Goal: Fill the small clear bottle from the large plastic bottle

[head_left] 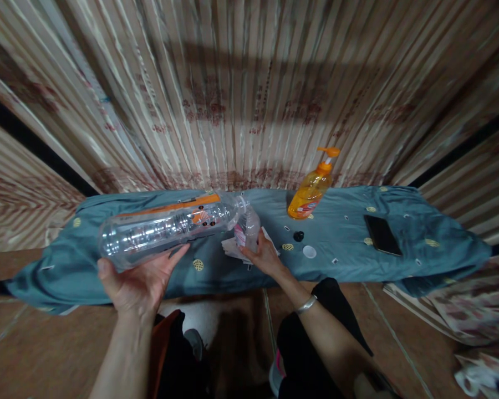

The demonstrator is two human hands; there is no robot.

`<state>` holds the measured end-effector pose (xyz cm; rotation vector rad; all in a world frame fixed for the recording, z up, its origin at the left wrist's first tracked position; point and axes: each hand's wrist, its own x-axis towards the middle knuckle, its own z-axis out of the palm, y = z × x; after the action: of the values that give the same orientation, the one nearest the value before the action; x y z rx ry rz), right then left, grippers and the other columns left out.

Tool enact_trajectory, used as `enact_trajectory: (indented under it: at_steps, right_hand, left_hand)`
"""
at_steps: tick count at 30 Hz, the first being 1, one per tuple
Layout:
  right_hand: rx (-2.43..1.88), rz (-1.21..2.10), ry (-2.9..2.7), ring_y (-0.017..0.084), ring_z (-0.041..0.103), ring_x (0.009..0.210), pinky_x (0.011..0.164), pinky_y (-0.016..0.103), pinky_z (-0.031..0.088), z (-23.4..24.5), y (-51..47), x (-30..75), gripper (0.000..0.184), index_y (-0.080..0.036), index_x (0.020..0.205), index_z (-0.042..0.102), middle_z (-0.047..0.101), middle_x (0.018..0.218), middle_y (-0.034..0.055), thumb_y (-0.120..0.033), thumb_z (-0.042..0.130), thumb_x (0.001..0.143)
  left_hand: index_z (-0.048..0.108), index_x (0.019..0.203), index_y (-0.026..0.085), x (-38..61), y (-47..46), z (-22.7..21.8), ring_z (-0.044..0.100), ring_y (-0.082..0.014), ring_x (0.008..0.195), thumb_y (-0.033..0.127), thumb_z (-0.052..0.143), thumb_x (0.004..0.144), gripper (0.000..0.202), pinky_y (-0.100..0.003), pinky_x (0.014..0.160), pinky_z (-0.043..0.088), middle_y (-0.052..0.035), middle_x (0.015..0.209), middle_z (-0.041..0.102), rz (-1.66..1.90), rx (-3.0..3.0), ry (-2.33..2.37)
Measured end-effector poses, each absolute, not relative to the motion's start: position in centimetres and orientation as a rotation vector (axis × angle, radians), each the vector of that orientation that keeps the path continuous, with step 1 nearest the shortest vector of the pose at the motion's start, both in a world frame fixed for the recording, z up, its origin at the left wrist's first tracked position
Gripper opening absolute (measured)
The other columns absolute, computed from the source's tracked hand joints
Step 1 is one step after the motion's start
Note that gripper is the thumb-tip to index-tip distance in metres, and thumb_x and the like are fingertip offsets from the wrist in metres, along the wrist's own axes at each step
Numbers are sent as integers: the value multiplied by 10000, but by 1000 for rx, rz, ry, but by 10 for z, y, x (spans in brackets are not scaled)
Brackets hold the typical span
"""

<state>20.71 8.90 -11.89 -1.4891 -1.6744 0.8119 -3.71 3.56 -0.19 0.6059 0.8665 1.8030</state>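
A large clear plastic bottle [158,230] with an orange-edged label lies tilted, its neck towards the right. My left hand [143,280] supports it from below, thumb near its base and fingers under its side. My right hand [264,255] is closed around a small clear bottle [249,224] with a pinkish label. Both bottle necks meet mouth to mouth, or nearly so; whether they touch I cannot tell. Beneath the small bottle sits a folded white paper or tissue [230,247]. Any liquid inside either bottle is hard to make out.
An orange pump bottle of yellow liquid [310,194] stands at the back. In front of it are a black cap [299,236] and a white lid [309,252]. A dark phone [382,235] lies to the right on the teal cloth [336,266]. Striped curtains [241,100] hang behind.
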Motion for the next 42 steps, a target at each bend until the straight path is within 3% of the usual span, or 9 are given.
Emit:
enact_trajectory:
  at_steps: [6,10,15,20,25,36,42]
  right_hand:
    - [-1479,810,-1673,321,720,1117,976,482,571,-119,89,208,747,-202,1474,432,725,1240,123,-401,740,823]
    - [-1438,824,-1678,333,712,1143,989,504,571,-120,89,209,757,-196,1489,423,709,1283,129,-394,737,829]
    - [-1442,840,-1687,348,716,1135,972,521,579,-119,89,209,735,-183,1481,431,707,1280,133,-392,726,841]
    - [-1488,836,-1702,339,712,1150,993,506,572,-115,89,208,740,-176,1479,434,707,1277,149,-376,737,833]
    - [-1469,849,-1703,336,700,1179,1019,511,561,-112,88,209,769,-174,1504,403,688,1326,161,-365,735,837]
    - [-1503,848,-1689,331,721,1123,981,508,576,-118,90,210,747,-207,1485,416,718,1254,124,-385,740,836]
    - [-1501,842,-1711,337,707,1163,1006,498,567,-117,90,210,767,-157,1498,392,694,1313,161,-382,727,846]
  left_hand:
    - [696,1255,306,-39,39,-7,491,-530,1384,743,878,385,990,-510,726,675,-160,1465,608,1820,595,838]
    - [656,1317,291,-39,38,-7,408,-528,1447,757,881,385,1067,-500,746,672,-167,1526,552,1815,625,827]
    - [636,1339,344,-36,38,-5,436,-501,1439,715,898,406,1038,-484,749,674,-119,1505,582,1809,623,801]
    - [638,1346,254,-34,38,-2,394,-547,1445,770,882,345,1153,-483,723,675,-197,1466,600,1833,611,839]
    - [679,1284,325,-35,37,-1,434,-503,1440,730,895,376,1018,-490,742,683,-117,1466,615,1815,640,839]
    - [691,1291,279,-35,38,-3,394,-527,1454,772,874,391,1043,-470,731,679,-152,1494,588,1823,662,826]
    - [699,1276,346,-36,36,-2,427,-502,1445,710,909,399,973,-492,765,680,-102,1472,617,1798,667,815]
